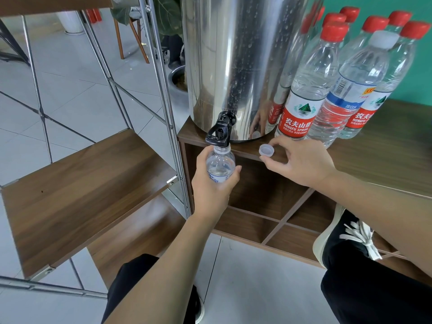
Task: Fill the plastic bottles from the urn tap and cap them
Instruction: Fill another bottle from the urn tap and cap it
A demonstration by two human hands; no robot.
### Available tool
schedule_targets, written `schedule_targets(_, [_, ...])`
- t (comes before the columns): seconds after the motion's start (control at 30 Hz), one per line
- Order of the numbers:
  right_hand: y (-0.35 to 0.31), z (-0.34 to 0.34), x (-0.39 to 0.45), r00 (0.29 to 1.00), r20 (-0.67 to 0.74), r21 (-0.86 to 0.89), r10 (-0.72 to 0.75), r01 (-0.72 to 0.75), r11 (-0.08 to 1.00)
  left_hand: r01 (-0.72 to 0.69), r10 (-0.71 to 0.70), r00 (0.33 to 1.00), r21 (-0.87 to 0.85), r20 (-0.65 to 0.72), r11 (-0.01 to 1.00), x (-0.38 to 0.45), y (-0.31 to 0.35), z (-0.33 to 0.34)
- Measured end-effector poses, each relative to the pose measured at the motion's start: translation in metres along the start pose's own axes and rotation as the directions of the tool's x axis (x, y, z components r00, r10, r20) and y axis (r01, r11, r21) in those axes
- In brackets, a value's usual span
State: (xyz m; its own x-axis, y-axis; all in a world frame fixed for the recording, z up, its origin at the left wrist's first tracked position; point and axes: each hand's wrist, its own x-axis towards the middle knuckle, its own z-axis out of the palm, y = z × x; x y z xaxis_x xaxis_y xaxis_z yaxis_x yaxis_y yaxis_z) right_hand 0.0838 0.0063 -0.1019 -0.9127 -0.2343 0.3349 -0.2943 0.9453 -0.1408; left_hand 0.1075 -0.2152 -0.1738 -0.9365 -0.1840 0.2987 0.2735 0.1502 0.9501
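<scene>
A tall steel urn [236,61] stands on the wooden cabinet top [383,150], its black tap [219,133] sticking out over the front edge. My left hand [211,185] grips a clear uncapped plastic bottle [220,164] upright, with its mouth right under the tap spout. Water fills most of the bottle. My right hand [298,161] pinches a white bottle cap [266,150] between thumb and fingers, just right of the tap at the cabinet's front edge.
Several capped bottles stand right of the urn, most with red caps [308,90], one with a white cap [346,94]. Open cubby shelves [268,206] lie below. A metal-framed wooden rack [77,188] stands close on the left. My shoe [346,237] rests on the lower shelf.
</scene>
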Motion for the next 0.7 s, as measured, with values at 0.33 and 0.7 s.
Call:
schedule_targets(0.33, [0.0005, 0.0009, 0.0006, 1.0, 0.016, 0.0, -0.001, 0.001, 1.0, -0.006, 0.006, 1.0, 0.005, -0.004, 1.0, -0.0006, 0.0009, 0.0004])
schedule_targets(0.7, [0.0009, -0.0004, 0.0002, 1.0, 0.022, -0.004, -0.011, 0.011, 1.0, -0.009, 0.009, 1.0, 0.001, -0.003, 1.0, -0.0005, 0.0, 0.0007])
